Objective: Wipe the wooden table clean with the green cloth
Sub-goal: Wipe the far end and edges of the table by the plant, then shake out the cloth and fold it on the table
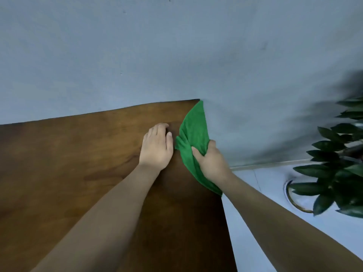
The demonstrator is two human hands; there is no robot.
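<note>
The right grip (211, 163) is closed around the cloth (193, 130) at the far right edge of the tabletop (78, 163), the left grip (156, 146) rests loosely spread on the tabletop, and most of the tabletop seems left to wipe.

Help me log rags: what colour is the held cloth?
Plain green; the cloth shows best in the head view.

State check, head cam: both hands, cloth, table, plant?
left hand: rests palm down on the wooden table, holds nothing.
right hand: grips the green cloth at the table's right edge.
green cloth: bunched, stretched along that edge to the far corner.
wooden table: hands and cloth at its far right corner.
plant: right of the table, blurred, untouched.
</note>
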